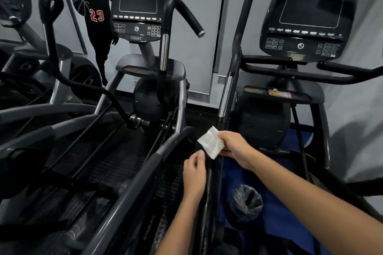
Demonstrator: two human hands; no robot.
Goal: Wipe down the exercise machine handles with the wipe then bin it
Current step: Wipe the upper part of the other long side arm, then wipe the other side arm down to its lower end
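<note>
- White and crumpled, the wipe is held in the right hand, pinched at its right edge between thumb and curled fingers, in the gap between two exercise machines.
- The left hand sits just below and left of the wipe, fingers loosely curled, thumb tip close to the wipe's lower corner; whether it touches the wipe I cannot tell, and it holds nothing plainly.
- Just above the wipe rises the right machine's long handle, black with a silver metal section, curving up to a black grip near its console.
- The left machine's handle has the same silver section and a bent black grip beside its own console.
- A small bin lined with a dark plastic bag stands on the blue floor, below the right forearm, near the wipe but apart from it.
- A colourful wrapper lies on the right machine's tray.
</note>
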